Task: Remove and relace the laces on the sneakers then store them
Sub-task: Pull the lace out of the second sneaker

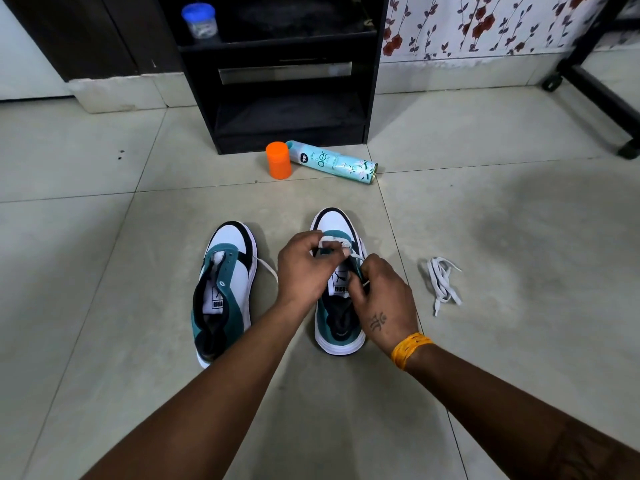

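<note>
On the tiled floor (104, 237) ahead we saw an orange cap (278, 160) beside a toppled spray can (332, 162), before a black cabinet (277, 74). A loose lace (442, 285) lay right. Our left hand (303, 268) and right hand (384, 299) pinched, seemingly, a white lace (332, 241) over the right sneaker (341, 282); the left sneaker (225, 289) sat alongside.

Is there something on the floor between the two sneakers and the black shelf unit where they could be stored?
Yes. An orange cap and a spray can lying on its side sit just before the black shelf unit, beyond the left sneaker and right sneaker.
</note>
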Demonstrator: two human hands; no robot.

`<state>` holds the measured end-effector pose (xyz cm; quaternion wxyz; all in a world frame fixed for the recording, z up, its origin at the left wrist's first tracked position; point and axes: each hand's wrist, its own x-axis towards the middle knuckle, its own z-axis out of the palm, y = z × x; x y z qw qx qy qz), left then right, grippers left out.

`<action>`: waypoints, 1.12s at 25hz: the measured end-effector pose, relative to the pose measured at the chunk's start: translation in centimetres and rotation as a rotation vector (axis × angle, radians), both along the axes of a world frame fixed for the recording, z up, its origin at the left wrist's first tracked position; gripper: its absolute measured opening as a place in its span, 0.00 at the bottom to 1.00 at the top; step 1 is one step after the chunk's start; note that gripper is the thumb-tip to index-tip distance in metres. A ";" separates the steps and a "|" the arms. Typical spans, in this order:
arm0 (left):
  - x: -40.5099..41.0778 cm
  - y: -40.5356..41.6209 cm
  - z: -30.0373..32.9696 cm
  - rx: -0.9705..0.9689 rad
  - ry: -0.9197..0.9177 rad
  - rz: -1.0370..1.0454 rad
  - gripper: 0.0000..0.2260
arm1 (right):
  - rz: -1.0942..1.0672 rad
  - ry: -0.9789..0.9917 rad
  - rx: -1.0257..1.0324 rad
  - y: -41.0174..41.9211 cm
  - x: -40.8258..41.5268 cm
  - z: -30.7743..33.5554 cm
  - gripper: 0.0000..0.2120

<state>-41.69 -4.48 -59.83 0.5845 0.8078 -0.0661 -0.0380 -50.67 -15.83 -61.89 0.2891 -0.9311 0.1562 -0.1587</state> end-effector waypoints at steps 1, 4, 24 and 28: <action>0.0 -0.1 0.0 0.017 -0.028 -0.002 0.05 | 0.000 0.001 0.002 0.0 0.0 0.0 0.12; 0.2 -0.4 0.2 0.064 -0.051 -0.011 0.04 | 0.003 0.015 -0.001 0.0 0.1 0.0 0.12; 1.8 3.5 1.9 0.207 0.014 0.235 0.08 | -0.012 0.032 -0.002 -0.1 0.1 0.0 0.11; 1.2 2.7 2.3 0.670 -0.458 -0.210 0.22 | -0.012 0.033 0.000 0.1 0.1 0.0 0.12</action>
